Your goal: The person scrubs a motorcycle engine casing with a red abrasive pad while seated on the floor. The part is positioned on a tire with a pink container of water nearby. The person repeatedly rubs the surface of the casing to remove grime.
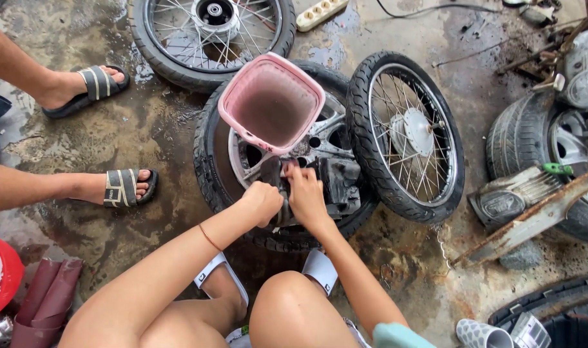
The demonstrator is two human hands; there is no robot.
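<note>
Both hands are down on a grimy dark metal part (336, 183), looks like a brake caliper or some bracket block, sitting on the alloy wheel (239, 164) that lies flat on the wet concrete floor (145, 122). Left hand (263, 203) is balled into a fist, grip closed tight around something dark and narrow at the part's left end. Can't tell if it's a tool or a piece of the part itself. Right hand (307, 196) is just beside it, fingers curled over the top edge of the same part, grip closed and pinching there.

Handling-wise I'd guess the part is stiff, fairly heavy for its size, and greasy, so slippery. Best hold is probably around the blocky body just right of the right grip, not the thin edges.

Directly above both grips a pink plastic basket (271, 103) stands on the wheel, looks empty. To the right of the grips a spoked wheel with tyre (406, 132) leans against the alloy one; another spoked wheel (210, 32) lies further up. Well off to the left, somebody else's sandalled feet (123, 187).
</note>
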